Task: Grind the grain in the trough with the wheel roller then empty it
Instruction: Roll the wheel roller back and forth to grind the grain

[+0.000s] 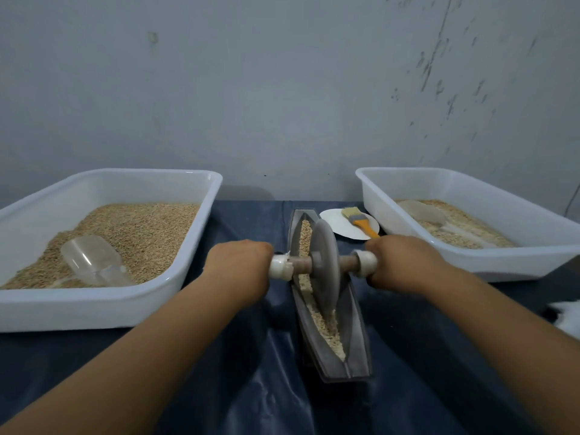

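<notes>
A long grey boat-shaped trough [357, 346] lies on the dark blue cloth, running away from me, with pale grain [326, 328] along its groove. The grey wheel roller [324, 265] stands upright in the groove near the trough's middle, on a wooden axle with white-wrapped ends. My left hand [240, 265] grips the left axle handle. My right hand [405, 262] grips the right handle. Both fists hide most of the handles.
A white tub [131, 312] of whole grain with a clear scoop [91, 259] stands at the left. A second white tub [502, 262] at the right holds paler grain and a scoop. Behind the trough a white plate [340, 229] carries a yellow-handled brush [361, 222]. A wall rises just behind.
</notes>
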